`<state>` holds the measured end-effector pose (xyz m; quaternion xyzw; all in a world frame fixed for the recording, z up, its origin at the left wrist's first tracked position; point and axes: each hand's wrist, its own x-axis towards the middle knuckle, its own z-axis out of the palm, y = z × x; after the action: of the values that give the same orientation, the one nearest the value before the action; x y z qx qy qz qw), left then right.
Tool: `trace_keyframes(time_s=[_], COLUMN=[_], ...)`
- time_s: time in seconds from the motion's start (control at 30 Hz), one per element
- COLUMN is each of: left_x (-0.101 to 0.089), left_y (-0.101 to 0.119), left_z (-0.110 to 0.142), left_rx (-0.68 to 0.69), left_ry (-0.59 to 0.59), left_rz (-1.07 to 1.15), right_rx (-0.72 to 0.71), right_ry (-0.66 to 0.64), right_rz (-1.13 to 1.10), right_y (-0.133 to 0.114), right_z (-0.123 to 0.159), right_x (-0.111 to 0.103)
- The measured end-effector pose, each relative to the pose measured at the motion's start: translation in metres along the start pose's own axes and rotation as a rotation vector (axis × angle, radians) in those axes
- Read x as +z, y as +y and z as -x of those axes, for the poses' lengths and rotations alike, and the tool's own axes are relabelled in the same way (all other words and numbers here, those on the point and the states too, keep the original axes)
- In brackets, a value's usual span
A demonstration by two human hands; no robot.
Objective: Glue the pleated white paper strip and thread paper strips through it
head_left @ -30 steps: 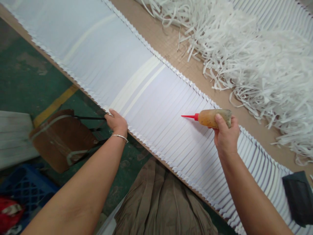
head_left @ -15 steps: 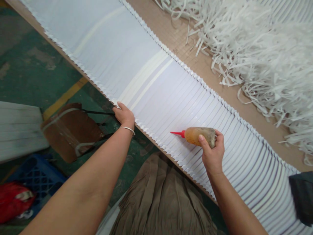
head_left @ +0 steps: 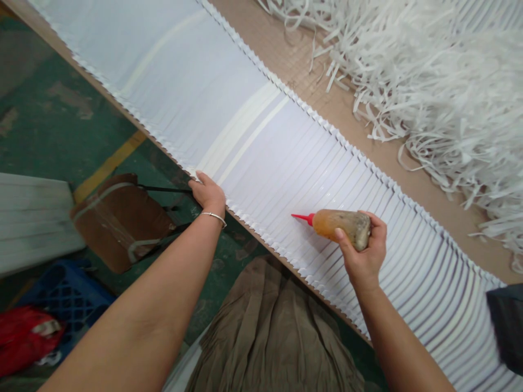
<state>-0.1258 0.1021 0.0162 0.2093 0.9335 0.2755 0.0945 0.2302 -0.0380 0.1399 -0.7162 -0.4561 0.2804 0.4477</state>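
In my right hand (head_left: 368, 253) is a squeeze bottle (head_left: 341, 226) of amber liquid, its clear wall smudged. Its thin red nozzle (head_left: 302, 219) points left, over a long overlapping row of white strips (head_left: 261, 163). Whether the tip touches them I cannot tell. My left hand (head_left: 208, 191), with a bangle on the wrist, is closed at the near edge of the row, thumb on top and the other fingers partly hidden. The strips have jagged, folded-looking ends along both long sides.
Brown cardboard (head_left: 322, 103) lies under the row. Beyond it is a heap of loose curly white strips (head_left: 433, 81). A brown padded stool (head_left: 118, 223), a blue crate (head_left: 77, 299) and a red bag (head_left: 24, 337) stand at lower left. A dark object (head_left: 506, 326) sits at the right edge.
My right hand has moved a little to the right with the bottle, and the nozzle tip has shifted right and slightly up. My left hand stays at the same edge.
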Motion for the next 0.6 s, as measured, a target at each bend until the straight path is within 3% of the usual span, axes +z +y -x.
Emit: trace_keyframes(time_s=[0.2, 0.5, 0.6], left_x=[-0.003, 0.001, 0.001], left_y=[0.003, -0.002, -0.002], left_z=[0.001, -0.002, -0.003], left_rx=[-0.028, 0.003, 0.005], left_ry=[-0.033, -0.01, -0.005], left_rz=[-0.006, -0.002, -0.006], right_rx=[-0.017, -0.118, -0.029], right_ry=[0.163, 0.321, 0.25], right_rz=[-0.099, -0.178, -0.262], right_y=[0.013, 0.024, 0.021], right_z=[-0.057, -0.116, -0.127], right_x=[-0.005, -0.004, -0.008])
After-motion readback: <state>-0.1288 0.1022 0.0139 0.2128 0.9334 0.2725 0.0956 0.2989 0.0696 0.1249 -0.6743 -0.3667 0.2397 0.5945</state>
